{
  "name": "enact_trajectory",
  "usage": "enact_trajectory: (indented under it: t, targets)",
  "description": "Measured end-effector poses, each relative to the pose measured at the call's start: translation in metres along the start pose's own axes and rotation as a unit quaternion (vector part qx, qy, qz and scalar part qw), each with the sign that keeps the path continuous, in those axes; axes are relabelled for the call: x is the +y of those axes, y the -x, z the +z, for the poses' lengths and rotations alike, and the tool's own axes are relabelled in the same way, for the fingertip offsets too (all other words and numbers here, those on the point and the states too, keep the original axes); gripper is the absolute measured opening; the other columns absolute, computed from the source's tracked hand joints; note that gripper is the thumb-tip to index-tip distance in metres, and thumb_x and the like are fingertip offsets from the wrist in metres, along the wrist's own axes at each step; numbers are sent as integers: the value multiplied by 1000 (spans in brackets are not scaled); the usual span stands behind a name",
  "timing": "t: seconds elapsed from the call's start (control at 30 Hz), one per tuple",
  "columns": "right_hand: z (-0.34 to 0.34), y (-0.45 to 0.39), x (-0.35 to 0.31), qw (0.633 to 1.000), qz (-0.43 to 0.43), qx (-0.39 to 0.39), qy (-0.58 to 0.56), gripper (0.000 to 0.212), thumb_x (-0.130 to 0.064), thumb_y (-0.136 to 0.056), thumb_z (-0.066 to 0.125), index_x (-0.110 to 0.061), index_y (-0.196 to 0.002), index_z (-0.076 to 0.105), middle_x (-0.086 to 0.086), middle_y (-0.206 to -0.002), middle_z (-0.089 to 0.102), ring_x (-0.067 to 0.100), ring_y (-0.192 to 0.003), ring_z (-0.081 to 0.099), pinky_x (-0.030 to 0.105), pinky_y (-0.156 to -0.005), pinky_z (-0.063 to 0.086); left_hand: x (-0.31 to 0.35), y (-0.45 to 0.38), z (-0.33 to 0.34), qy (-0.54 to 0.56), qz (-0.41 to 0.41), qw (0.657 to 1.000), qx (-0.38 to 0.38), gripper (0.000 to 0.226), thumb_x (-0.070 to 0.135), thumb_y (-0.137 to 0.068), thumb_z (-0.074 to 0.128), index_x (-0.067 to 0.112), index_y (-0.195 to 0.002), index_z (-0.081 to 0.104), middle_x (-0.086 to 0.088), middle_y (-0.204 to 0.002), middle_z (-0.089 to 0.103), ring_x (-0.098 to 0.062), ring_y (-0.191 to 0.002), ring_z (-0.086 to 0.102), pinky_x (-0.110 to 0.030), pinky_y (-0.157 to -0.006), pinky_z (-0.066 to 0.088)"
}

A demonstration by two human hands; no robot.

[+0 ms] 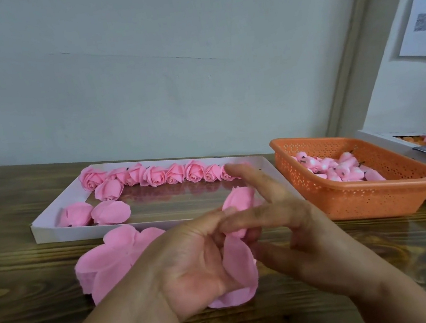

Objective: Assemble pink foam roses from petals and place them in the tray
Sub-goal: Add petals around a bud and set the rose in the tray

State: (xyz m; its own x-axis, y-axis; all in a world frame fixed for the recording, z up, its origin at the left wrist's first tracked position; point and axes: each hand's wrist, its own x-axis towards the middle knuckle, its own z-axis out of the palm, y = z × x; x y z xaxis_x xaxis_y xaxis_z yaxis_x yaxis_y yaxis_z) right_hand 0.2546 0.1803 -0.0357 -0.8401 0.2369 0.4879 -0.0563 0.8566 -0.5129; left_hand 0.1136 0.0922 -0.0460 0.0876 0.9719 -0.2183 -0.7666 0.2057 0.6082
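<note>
- Step in hand, by my read: wrapping a petal sheet round a rose bud, above the table's (29, 271) front-centre.
- Left hand (193, 261): palm up, thumb and fingers curled round the bud (238, 199) and the petal sheet (240, 270) hanging under it.
- Right hand (290, 221): fingers mostly straight, pressing on the bud from the right; index finger raised. No closed grip seen.
- To do it well: keep the bud centred on the sheet, fold petals up one at a time w/ even overlap, press lightly. Foam looks soft and prob. creases or tears if squeezed.
- Petal stack (110, 259): on the table, touching the tray's front wall, left of the hands.
- Tray (51, 232): white, shallow, towards the table's back edge. Approx. nine finished roses (153, 175) in a row along its back wall; one more just in front at the left end; two lying at the front-left corner. Middle and right side unfilled.
- Orange basket (364, 202): at the table's right edge, well apart from the tray. Holds a heap of bare buds (340, 167); count unclear.
- Drop point for this rose: the open tray floor in front of the row.
</note>
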Motion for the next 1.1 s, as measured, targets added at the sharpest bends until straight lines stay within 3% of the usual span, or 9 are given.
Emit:
enact_trajectory:
  t: [0.1, 0.2, 0.3, 0.43, 0.67, 0.8, 0.9, 1.0, 1.1]
  targets:
    - [3, -2, -3, 1000, -16, -7, 19, 36, 7, -76, 66, -19, -100, 75, -5, -151, 26, 10, -136, 34, 29, -99, 43, -2, 1, 3, 19, 10, 1000, 8, 17, 7, -72, 62, 2, -80, 77, -9, -64, 61, -18, -54, 62, -32, -58, 53]
    - [12, -4, -4, 999, -32, 32, 28, 22, 5, -73, 67, -12, -84, 76, -2, -147, 34, 15, -136, 35, 32, -99, 42, -5, 2, 5, -13, 11, 999, 35, 11, 9, -71, 65, 7, -76, 75, -8, -68, 65, -18, -60, 65, -38, -75, 48]
    - [21, -5, -4, 993, -37, 115, -7, 18, 4, -68, 67, -12, -74, 73, -2, -138, 46, 13, -131, 41, 32, -99, 41, -6, 6, 10, -19, 27, 999, 28, 7, 3, -57, 68, 8, -61, 70, -7, -61, 62, -15, -51, 59, -35, -71, 48]
    - [22, -5, -5, 982, -27, 170, -76, 15, -6, -70, 74, -18, -78, 74, 2, -129, 53, 12, -123, 50, 18, -92, 43, -6, 7, 12, 3, 49, 999, 17, 32, -2, -51, 68, 6, -80, 76, -6, -61, 62, -11, -40, 52, -38, -84, 47]
    - [19, -6, -8, 981, 9, 175, -85, 7, -12, -67, 75, -13, -70, 69, 2, -117, 57, 14, -113, 55, 17, -82, 45, -7, 4, 8, -19, 61, 998, 17, 36, -2, -50, 70, 0, -86, 75, -13, -84, 68, -16, -55, 62, -40, -76, 56]
    - [14, -7, -11, 976, 49, 160, -142, 17, -8, -64, 78, -15, -68, 63, 5, -115, 56, 8, -109, 56, 12, -79, 44, -9, 1, 5, -20, 64, 998, 3, 35, 5, -70, 64, -3, -104, 69, -20, -104, 71, -20, -77, 66, -39, -77, 58]
    - [12, -6, -11, 968, 75, 154, -184, 17, 7, -67, 78, -1, -69, 63, 6, -112, 55, 4, -100, 59, 12, -69, 47, -10, 0, 3, -29, 77, 997, -3, 47, 22, -78, 65, 0, -120, 62, -24, -113, 68, -25, -92, 64, -43, -85, 55]
    - [11, -5, -9, 965, 89, 166, -183, 17, 5, -67, 79, 3, -69, 62, 3, -108, 57, 9, -97, 60, 17, -68, 49, -9, 0, 1, -49, 96, 993, -41, 72, 41, -65, 84, 2, -122, 63, -26, -122, 63, -29, -104, 63, -46, -94, 52]
    - [11, -5, -8, 965, 83, 176, -177, 19, 1, -69, 78, 3, -70, 60, 2, -103, 58, 9, -92, 60, 17, -69, 49, -9, -1, -2, -84, 112, 988, -61, 77, 18, -53, 90, -2, -121, 62, -24, -122, 63, -28, -106, 64, -39, -88, 56]
